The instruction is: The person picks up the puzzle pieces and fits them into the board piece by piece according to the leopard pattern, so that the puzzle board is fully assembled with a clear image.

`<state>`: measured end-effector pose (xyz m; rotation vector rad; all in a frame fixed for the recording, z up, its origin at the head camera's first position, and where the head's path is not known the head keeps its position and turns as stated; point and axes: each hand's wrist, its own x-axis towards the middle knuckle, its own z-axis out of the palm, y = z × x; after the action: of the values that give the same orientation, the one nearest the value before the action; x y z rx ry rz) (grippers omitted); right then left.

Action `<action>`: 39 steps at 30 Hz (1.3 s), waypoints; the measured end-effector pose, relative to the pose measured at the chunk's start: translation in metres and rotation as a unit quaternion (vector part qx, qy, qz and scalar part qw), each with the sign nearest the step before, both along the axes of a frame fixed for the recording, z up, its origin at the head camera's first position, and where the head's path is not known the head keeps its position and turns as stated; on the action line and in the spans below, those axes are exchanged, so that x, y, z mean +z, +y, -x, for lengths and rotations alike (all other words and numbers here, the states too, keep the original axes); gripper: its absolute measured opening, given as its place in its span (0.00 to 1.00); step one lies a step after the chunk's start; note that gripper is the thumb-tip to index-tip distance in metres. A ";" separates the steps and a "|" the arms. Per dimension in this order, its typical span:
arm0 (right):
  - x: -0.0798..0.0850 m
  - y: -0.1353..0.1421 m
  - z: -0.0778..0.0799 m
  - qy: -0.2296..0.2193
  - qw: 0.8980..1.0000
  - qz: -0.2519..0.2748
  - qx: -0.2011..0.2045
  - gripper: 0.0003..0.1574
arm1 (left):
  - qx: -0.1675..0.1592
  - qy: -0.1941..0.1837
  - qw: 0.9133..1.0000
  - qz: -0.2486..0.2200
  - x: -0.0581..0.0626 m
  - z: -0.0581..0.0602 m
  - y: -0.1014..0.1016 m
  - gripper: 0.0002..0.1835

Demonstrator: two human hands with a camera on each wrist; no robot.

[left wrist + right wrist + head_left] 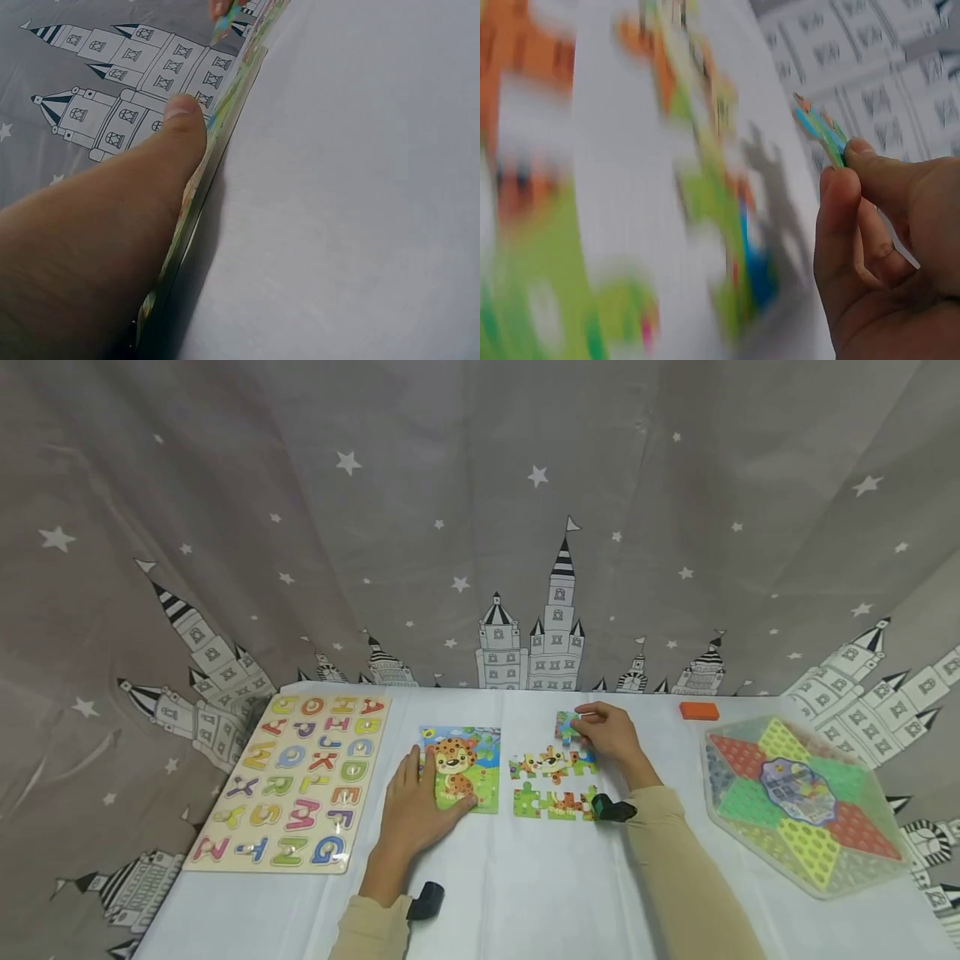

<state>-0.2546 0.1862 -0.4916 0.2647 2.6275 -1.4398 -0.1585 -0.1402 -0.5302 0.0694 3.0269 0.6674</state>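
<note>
My right hand [609, 732] pinches a jigsaw piece [565, 726] between thumb and fingertips, above two rows of loose pieces. In the right wrist view the held piece [823, 133] is seen nearly edge-on, raised over the white cloth. The upper row of pieces [553, 762] carries a leopard's face; the lower row [531, 802] shows green grass and spotted legs. My left hand [415, 807] rests on the left side of a leopard picture board [486, 781], its fingers extended and the thumb along the near edge. The left wrist view shows that thumb [182, 131] at the board's edge.
On the left lies a wooden alphabet board [300, 785] with knobbed letters. A hexagonal Chinese checkers box [806, 802] lies at the right, with an orange block [699, 711] behind it. A grey castle-print curtain [420, 568] hangs along the back of the white-covered table [517, 893].
</note>
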 end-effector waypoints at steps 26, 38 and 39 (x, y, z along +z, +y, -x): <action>0.001 -0.146 -0.006 0.005 0.996 -0.077 0.045 0.12 | 0.006 0.006 1.000 -0.030 0.000 -0.009 -0.009 0.69; 0.009 -0.155 -0.005 -0.013 0.989 -0.144 0.043 0.15 | 0.009 0.002 0.999 -0.035 0.003 -0.009 -0.008 0.69; 0.010 -0.154 -0.006 -0.013 0.987 -0.153 0.044 0.16 | 0.008 0.002 0.999 -0.037 0.002 -0.009 -0.008 0.69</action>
<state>-0.2486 0.0319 -0.4821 0.1940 2.7932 -0.9981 -0.1495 -0.1479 -0.5278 0.0488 3.0094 0.7822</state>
